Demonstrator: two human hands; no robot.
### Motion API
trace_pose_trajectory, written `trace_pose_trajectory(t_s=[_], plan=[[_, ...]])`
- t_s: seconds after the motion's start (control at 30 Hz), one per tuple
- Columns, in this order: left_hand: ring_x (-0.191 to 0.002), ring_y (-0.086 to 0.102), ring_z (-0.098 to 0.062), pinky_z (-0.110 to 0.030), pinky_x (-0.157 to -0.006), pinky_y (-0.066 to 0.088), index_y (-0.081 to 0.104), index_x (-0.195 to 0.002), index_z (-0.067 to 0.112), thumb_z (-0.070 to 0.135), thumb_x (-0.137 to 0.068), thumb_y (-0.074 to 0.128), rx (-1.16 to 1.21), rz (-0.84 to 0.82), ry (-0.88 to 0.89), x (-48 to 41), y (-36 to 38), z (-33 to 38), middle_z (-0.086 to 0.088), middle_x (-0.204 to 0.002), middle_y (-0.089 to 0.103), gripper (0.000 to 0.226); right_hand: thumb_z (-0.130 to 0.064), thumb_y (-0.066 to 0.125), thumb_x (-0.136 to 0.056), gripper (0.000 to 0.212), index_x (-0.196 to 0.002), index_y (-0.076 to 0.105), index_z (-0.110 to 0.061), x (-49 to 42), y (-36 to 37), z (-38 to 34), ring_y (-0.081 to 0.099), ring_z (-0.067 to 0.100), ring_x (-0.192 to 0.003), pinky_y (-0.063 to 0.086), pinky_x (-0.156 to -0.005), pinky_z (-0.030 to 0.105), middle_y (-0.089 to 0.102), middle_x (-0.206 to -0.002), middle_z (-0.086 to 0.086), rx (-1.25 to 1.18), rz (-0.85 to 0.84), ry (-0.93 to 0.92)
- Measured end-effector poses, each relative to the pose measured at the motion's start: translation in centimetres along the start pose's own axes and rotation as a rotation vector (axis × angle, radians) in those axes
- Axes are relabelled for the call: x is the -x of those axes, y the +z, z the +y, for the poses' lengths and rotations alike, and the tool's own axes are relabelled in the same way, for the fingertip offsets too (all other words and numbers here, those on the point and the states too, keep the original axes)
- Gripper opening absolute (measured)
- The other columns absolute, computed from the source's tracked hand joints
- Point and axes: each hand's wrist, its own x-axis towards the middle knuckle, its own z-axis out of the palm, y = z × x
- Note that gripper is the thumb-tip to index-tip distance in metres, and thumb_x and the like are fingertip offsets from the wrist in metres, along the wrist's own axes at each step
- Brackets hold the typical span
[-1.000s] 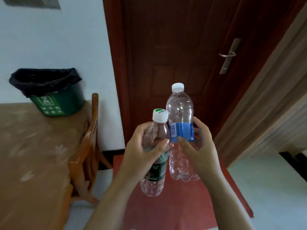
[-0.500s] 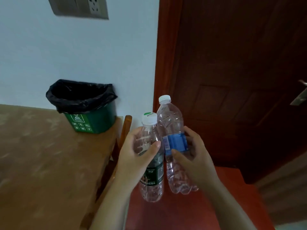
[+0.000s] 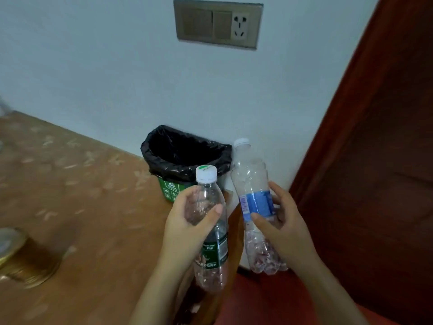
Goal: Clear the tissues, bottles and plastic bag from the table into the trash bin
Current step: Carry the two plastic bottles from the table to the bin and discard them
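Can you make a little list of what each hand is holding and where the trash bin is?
left hand: holds green-label bottle, upright, white cap on
right hand: holds blue-label bottle, tilted slightly, white cap on
bottles: both clear, look empty
trash bin: green, black liner, open, on the table by the wall
bin contents: cannot tell

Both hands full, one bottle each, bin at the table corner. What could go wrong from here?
1. The trash bin sits at the table corner; a hard drop could tip it or nudge it off the edge.
2. Its opening looks narrow: dropping the green-label bottle and blue-label bottle together might make one bounce off the rim.
3. The left hand and right hand are close, so the bottles could knock.
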Motion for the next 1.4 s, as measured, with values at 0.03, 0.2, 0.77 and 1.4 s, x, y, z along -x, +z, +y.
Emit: trace_pose_trajectory(t_s=[0.03, 0.2, 0.77, 1.4], plan=[[-0.088, 0.065, -0.001, -0.011, -0.067, 0.050, 0.059, -0.102, 0.031, 0.048, -0.059, 0.077, -0.008, 0.028, 0.000, -0.3, -0.4, -0.2, 0.019, -0.097, 0.068, 0.050, -0.012, 0.070, -0.075, 0.065, -0.119, 0.037, -0.045, -0.7, 0.3, 0.3, 0.056, 0.010, -0.103, 0.050, -0.077, 0.017, 0.051, -0.123, -0.002, 0.007, -0.013, -0.005], [-0.086, 0.065, -0.002, -0.016, -0.065, 0.053, 0.058, -0.101, 0.034, 0.048, -0.059, 0.070, -0.059, 0.177, -0.014, -1.2, -2.1, -1.5, 0.018, -0.097, 0.068, 0.046, -0.013, 0.071, -0.074, 0.064, -0.126, 0.039, -0.036, -4.3, 1.1, 2.0, 0.057, 0.008, -0.101, 0.049, -0.068, 0.011, 0.051, -0.119, -0.005, 0.022, -0.079, 0.000], [-0.084, 0.067, -0.006, -0.013, -0.064, 0.051, 0.060, -0.098, 0.033, 0.045, -0.056, 0.073, -0.076, 0.453, -0.076, -7.6, -2.3, -1.2, 0.015, -0.094, 0.070, 0.045, -0.022, 0.073, -0.074, 0.064, -0.127, 0.041, -0.036, -22.5, 4.8, -0.2, 0.051, 0.003, -0.102, 0.038, -0.082, 0.017, 0.051, -0.117, -0.013, 0.258, -0.522, -0.207], [-0.087, 0.066, -0.003, -0.016, -0.066, 0.052, 0.056, -0.102, 0.037, 0.051, -0.054, 0.071, -0.167, 0.589, -0.181, -6.9, -4.4, -1.5, 0.009, -0.100, 0.069, 0.053, -0.033, 0.071, -0.074, 0.057, -0.125, 0.047, -0.028, -28.4, 11.5, -1.4, 0.054, 0.016, -0.105, 0.045, -0.090, 0.036, 0.056, -0.125, -0.001, 0.514, -0.754, -0.199]])
